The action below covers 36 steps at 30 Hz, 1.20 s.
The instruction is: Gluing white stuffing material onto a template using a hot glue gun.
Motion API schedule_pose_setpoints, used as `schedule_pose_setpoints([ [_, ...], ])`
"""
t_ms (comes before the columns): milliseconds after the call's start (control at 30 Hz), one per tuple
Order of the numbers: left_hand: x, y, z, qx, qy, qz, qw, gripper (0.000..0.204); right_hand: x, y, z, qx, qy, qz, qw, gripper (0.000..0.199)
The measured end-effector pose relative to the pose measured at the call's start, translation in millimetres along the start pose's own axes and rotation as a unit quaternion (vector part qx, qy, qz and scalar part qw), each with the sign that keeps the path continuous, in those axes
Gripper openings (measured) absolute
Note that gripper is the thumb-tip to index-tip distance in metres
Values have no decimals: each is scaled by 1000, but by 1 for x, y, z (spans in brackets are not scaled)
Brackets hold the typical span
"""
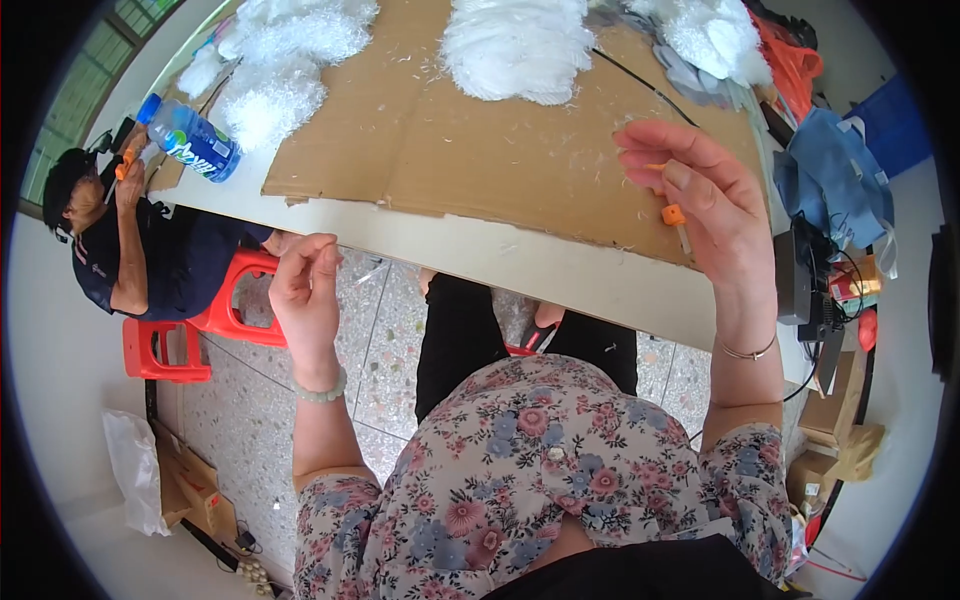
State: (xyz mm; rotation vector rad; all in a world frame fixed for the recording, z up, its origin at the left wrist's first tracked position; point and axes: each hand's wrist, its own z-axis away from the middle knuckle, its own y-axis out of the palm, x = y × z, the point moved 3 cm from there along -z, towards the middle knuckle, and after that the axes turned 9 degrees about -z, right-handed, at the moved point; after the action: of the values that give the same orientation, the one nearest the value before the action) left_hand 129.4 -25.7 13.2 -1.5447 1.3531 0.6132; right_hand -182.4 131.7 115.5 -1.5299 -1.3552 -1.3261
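My right hand (722, 215) is raised over the right part of a cardboard sheet (480, 170), its fingers curled round a small orange tool (673, 214). A pale, narrow tip sticks out below the tool's orange part; the rest is hidden in the palm, so its kind cannot be told. My left hand (306, 295) hovers by the table's near edge, thumb and fingertips pinched together. Whatever is between them, if anything, is too small to make out. Beyond the hands, a pile of white shiny fibre strands (517, 50) lies on the cardboard.
More white fibre heaps (270, 100) and a blue-capped bottle (195, 140) are at the left; another heap (710, 40) is far right. A person (140, 230) sits at left near red stools (240, 300), holding something orange. Blue cloth (835, 175) and cables hang at right.
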Motion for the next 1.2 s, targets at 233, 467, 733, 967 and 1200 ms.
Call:
schedule_pose_setpoints([
  [233, 95, -99, 52, 31, 44, -501, 864, 39, 7, -32, -108, 16, 6, 364, 931, 30],
  [467, 56, -80, 35, -98, 71, -293, 948, 9, -39, -67, -223, -46, -29, 573, 817, 30],
  [733, 42, -68, 27, -65, 89, -336, 936, 17, -57, -47, -275, -22, -5, 723, 691, 22],
  [967, -5, -14, -21, 8, 119, -151, 981, 38, 10, -33, -276, 12, -19, 611, 791, 17],
  [1200, -83, 49, -69, 83, 280, -81, 953, 72, 74, 3, -214, 159, -18, 567, 808, 20],
])
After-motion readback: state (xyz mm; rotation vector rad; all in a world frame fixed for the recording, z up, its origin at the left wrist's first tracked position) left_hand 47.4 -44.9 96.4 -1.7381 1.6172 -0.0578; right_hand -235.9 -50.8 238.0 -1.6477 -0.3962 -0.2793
